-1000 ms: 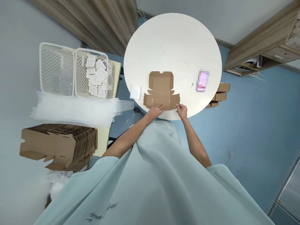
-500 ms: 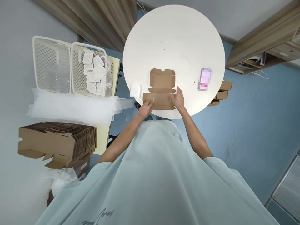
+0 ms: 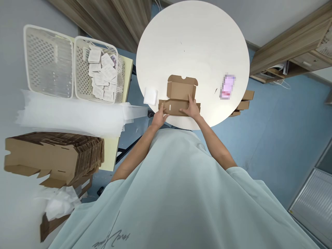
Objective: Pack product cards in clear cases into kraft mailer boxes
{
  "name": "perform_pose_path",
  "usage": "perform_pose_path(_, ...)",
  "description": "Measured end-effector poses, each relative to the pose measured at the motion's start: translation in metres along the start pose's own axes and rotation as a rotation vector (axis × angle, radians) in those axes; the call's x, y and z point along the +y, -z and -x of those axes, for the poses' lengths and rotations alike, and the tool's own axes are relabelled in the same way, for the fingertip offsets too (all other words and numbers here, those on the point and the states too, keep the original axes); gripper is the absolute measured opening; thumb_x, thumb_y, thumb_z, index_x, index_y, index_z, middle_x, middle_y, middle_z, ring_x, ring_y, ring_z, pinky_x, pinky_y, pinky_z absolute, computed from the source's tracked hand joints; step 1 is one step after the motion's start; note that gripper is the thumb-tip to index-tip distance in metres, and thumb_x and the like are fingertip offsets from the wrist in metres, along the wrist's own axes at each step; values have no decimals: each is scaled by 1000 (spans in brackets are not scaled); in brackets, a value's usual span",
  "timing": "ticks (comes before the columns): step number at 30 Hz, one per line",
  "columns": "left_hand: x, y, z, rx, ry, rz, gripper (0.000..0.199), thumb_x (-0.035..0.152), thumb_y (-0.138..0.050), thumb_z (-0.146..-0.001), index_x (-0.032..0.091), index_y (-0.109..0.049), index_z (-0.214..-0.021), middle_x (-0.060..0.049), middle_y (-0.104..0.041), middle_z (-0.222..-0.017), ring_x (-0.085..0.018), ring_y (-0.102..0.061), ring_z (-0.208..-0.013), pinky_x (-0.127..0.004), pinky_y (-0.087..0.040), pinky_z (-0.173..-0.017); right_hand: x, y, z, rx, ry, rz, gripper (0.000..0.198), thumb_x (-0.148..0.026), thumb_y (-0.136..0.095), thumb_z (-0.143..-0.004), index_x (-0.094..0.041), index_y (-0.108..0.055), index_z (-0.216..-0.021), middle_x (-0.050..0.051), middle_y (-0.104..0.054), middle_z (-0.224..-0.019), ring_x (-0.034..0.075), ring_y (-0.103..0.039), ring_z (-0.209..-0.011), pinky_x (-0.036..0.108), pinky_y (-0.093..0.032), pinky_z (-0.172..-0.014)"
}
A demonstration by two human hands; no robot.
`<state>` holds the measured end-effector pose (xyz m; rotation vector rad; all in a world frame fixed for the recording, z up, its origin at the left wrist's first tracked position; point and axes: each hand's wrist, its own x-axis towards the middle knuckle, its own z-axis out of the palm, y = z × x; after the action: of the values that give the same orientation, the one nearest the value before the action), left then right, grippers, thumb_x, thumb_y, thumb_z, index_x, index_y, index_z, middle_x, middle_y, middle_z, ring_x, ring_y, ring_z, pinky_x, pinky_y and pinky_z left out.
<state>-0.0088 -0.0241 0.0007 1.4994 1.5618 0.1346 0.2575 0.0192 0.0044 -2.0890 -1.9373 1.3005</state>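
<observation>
A brown cardboard mailer box [image 3: 181, 90] is partly folded near the front edge of the round white table [image 3: 192, 38]. Its lid panel lies toward the back, and its front and side walls stand partly raised. At the left end, my left hand [image 3: 158, 118] grips the side flap and front wall, thumb below and fingers above. My right hand [image 3: 193, 110] holds the right end, its thumb across the base and its forefinger stretched toward the lid fold. Left of the box lies a small white padded square [image 3: 150, 96].
A blurred pink phone-like object [image 3: 227, 86] lies on the table's right. On a side table at left stand two white plastic baskets [image 3: 75, 69], one with white packets [image 3: 102, 74]. White foam sheets [image 3: 72, 112] and stacked flat cardboard boxes [image 3: 52, 155] lie nearer. Folded boxes [image 3: 243, 103] show beyond the table.
The flat cardboard has been bent up along its front and sides. My left hand has turned upward at its end, and my right hand has reached further over the box.
</observation>
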Motion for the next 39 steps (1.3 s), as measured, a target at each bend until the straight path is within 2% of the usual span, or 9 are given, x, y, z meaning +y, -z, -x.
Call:
perform_pose_path(4, 3, 1, -1, 41, 16, 9, 94, 29, -66, -107, 17, -18, -188, -17, -69, -163, -28, -67, -151, -39, -54, -123, 2, -5, 26, -98, -80, -32, 165, -55, -105, -76, -37, 16, -186, 25, -29, -180, 51, -58, -150, 69, -60, -117)
perform_pose_path(13, 0, 17, -13, -44, -30, -122, 76, 31, -71, -103, 22, -51, -177, -14, -73, -156, -33, -71, -143, -45, -55, -122, 1, -6, 30, -98, -86, -31, 159, -46, -104, -80, -40, 14, -186, 24, -26, -184, 48, -64, -144, 65, -61, -117)
perform_pose_path(18, -4, 22, -21, -85, -28, -108, 84, 12, -63, -94, 21, -53, -176, -13, -74, -155, -31, -72, -141, -43, -55, -124, 0, -6, 30, -109, -102, -15, 157, -42, -103, -81, -39, 13, -187, 26, -22, -187, 50, -60, -149, 67, -60, -117)
perform_pose_path(21, 2, 22, -26, -58, 4, -145, 89, 5, -57, -88, 23, -55, -175, -11, -78, -148, -30, -74, -137, -44, -57, -122, -1, -6, 30, -113, -98, -16, 159, -41, -105, -79, -40, 12, -187, 26, -20, -187, 50, -57, -153, 67, -59, -119)
perform_pose_path(26, 28, 17, -34, -32, 8, -394, 61, 14, -62, -96, 25, -72, -155, -16, -79, -133, -39, -77, -122, -50, -61, -107, -3, -4, 30, -127, -98, 2, 165, -47, -108, -76, -39, 16, -186, 27, -19, -187, 51, -58, -152, 68, -58, -119)
perform_pose_path(30, 43, 15, -29, -77, -2, -470, 49, 13, -53, -103, 19, -73, -147, -21, -73, -135, -41, -76, -121, -52, -62, -104, -5, -3, 30, -134, -110, 12, 162, -42, -108, -77, -40, 12, -187, 27, -18, -188, 50, -60, -150, 67, -58, -119)
perform_pose_path(33, 39, 19, -18, -19, -30, -417, 58, 10, -52, -103, 21, -65, -159, -21, -68, -143, -40, -69, -134, -51, -61, -108, -5, -3, 30, -134, -103, 5, 160, -39, -106, -79, -40, 12, -187, 28, -18, -188, 50, -60, -151, 66, -58, -118)
perform_pose_path(36, 28, 25, -8, 137, 30, -367, 65, 18, -60, -104, 21, -53, -169, -21, -61, -154, -38, -64, -143, -49, -61, -112, -6, -3, 31, -136, -103, -4, 162, -42, -107, -78, -39, 13, -187, 29, -16, -189, 51, -61, -150, 67, -58, -118)
perform_pose_path(39, 17, 28, -2, 189, 143, -345, 55, 28, -66, -105, 19, -60, -158, -21, -63, -151, -37, -67, -140, -48, -59, -116, -9, -4, 32, -135, -103, 2, 164, -45, -108, -77, -39, 14, -186, 29, -15, -189, 52, -59, -152, 68, -57, -120)
